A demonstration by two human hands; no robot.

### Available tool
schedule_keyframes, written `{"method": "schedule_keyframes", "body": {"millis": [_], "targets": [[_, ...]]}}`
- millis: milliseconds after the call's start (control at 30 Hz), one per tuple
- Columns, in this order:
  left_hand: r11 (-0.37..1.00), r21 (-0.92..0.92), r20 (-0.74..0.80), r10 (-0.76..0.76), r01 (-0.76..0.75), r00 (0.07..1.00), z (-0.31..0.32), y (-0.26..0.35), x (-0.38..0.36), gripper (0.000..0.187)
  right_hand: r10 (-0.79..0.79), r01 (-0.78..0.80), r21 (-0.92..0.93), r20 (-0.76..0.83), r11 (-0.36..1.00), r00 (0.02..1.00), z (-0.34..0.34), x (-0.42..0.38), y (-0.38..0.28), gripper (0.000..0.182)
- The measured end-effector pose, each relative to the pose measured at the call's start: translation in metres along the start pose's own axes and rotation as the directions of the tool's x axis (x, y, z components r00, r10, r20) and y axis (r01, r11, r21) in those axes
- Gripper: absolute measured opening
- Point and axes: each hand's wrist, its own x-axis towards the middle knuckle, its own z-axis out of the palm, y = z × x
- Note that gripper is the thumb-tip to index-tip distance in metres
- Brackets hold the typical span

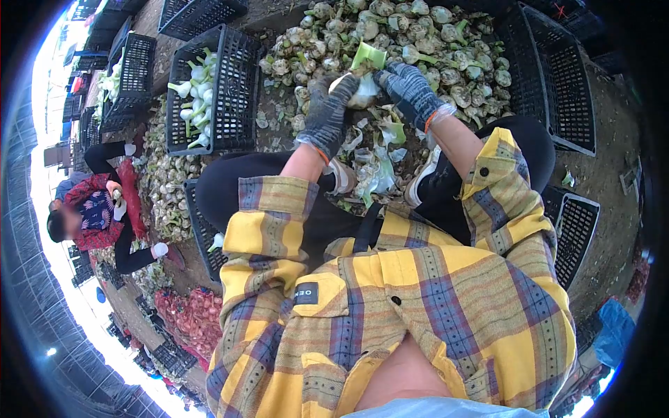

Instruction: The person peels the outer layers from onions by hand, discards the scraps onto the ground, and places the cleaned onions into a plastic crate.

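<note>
A garlic bulb (362, 96), pale and smooth with a broad green stalk (369, 56) at its top, is held between my two gloved hands in front of my knees. My left hand (324, 115) closes round the bulb's left side, thumb across the top. On the right, my right hand (412, 92) grips the bulb and the base of its stalk with bent fingers. Under the hands, between my shoes, lie stripped white and green skins (376, 171). Just beyond them spreads a heap of unpeeled, soil-stained bulbs (456, 73).
A black crate (237, 90) with clean white bulbs (201, 97) stands to the left. Another black crate (568, 83) is on the right, with one (582, 230) behind my knee. A co-worker (97, 209) sits far left near red mesh sacks (188, 317).
</note>
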Motion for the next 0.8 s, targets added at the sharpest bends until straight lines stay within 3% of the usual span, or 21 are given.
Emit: {"method": "schedule_keyframes", "body": {"millis": [33,67,100,133,200,267,300,333,367,400,433,467,500,533,600,633,667,700,733,767,800], "targets": [[1.0,-0.002,0.001,0.002,-0.002,1.0,0.0,0.003,-0.001,0.034,0.001,0.0,-0.036,0.042,0.999,0.999,-0.003,0.001,-0.002,0.024],[0.978,-0.169,0.079,-0.112,0.124,0.991,-0.001,0.006,0.0,0.037,0.001,0.005,-0.071,0.084,0.997,0.996,-0.006,0.003,-0.003,0.023],[0.912,-0.319,0.171,-0.212,0.258,0.962,-0.001,0.008,-0.002,0.039,-0.327,0.36,-0.382,0.149,0.851,0.933,-0.005,0.006,0.01,0.022],[0.807,-0.444,0.277,-0.291,0.39,0.916,-0.001,0.01,-0.004,0.042,-0.327,0.36,-0.38,0.15,0.852,0.933,-0.003,0.009,0.022,0.022],[0.82,-0.427,0.239,-0.303,0.38,0.923,0.005,0.012,-0.011,0.042,-0.307,0.327,-0.239,0.119,0.914,0.944,0.0,0.012,0.031,0.021],[0.994,-0.064,0.06,-0.088,0.092,0.994,0.001,0.0,-0.008,0.043,-0.196,0.219,-0.203,0.126,0.954,0.972,0.003,0.012,0.023,0.02],[0.976,0.216,0.01,0.0,-0.002,1.0,0.005,0.003,-0.016,0.037,-0.094,0.119,-0.292,0.096,0.949,0.991,0.0,0.005,0.005,0.02],[0.977,0.214,0.007,0.001,-0.002,1.0,0.004,0.003,-0.014,0.037,0.005,0.018,-0.374,0.059,0.927,0.998,-0.001,0.002,-0.004,0.02],[0.994,0.106,0.052,-0.033,0.027,0.998,0.002,0.003,-0.01,0.036,-0.548,0.495,-0.654,0.145,0.572,0.824,0.001,0.006,0.031,0.021],[0.998,-0.003,0.102,-0.063,0.063,0.993,0.001,0.002,-0.008,0.035,-0.546,0.495,-0.652,0.146,0.575,0.825,0.012,0.016,0.065,0.021],[0.974,-0.183,0.173,-0.105,0.137,0.979,0.004,0.006,-0.011,0.034,-0.47,0.463,-0.347,0.07,0.815,0.88,0.023,0.028,0.096,0.02],[0.974,-0.183,0.174,-0.1,0.132,0.98,0.002,0.007,-0.009,0.034,-0.371,0.371,0.01,0.032,0.929,0.928,0.024,0.033,0.091,0.019],[0.933,-0.282,0.233,-0.161,0.225,0.959,0.0,0.008,-0.006,0.034,-0.323,0.32,0.048,0.063,0.946,0.944,0.019,0.031,0.09,0.017],[0.871,-0.371,0.295,-0.218,0.321,0.93,-0.003,0.006,-0.006,0.034,-0.322,0.319,0.049,0.065,0.946,0.944,0.019,0.027,0.09,0.017],[0.861,-0.384,0.298,-0.225,0.332,0.928,-0.002,0.011,-0.008,0.036,-0.386,0.381,0.083,0.056,0.921,0.921,0.02,0.026,0.086,0.016],[0.922,-0.284,0.219,-0.205,0.263,0.954,0.0,0.01,-0.01,0.039,-0.357,0.36,-0.074,0.049,0.93,0.933,0.021,0.03,0.093,0.016],[0.965,-0.174,0.145,-0.173,0.197,0.974,0.001,0.01,-0.01,0.043,-0.356,0.358,-0.075,0.047,0.931,0.933,0.014,0.023,0.077,0.016],[0.965,-0.174,0.147,-0.173,0.197,0.974,0.002,0.009,-0.009,0.043,-0.384,0.383,-0.437,0.089,0.814,0.919,0.001,0.011,0.043,0.015],[0.995,0.001,0.081,-0.102,0.103,0.991,0.002,0.007,-0.009,0.044,-0.393,0.365,-0.733,0.144,0.574,0.908,-0.002,0.002,0.02,0.015],[0.983,0.182,0.029,-0.02,0.014,0.999,0.001,0.005,-0.009,0.045,-0.195,0.162,-0.449,-0.027,0.879,0.98,0.004,0.0,0.011,0.016],[0.983,0.18,0.027,-0.019,0.014,0.999,0.0,0.004,-0.008,0.045,-0.196,0.164,-0.449,-0.025,0.878,0.98,0.004,-0.003,0.005,0.016]]}}
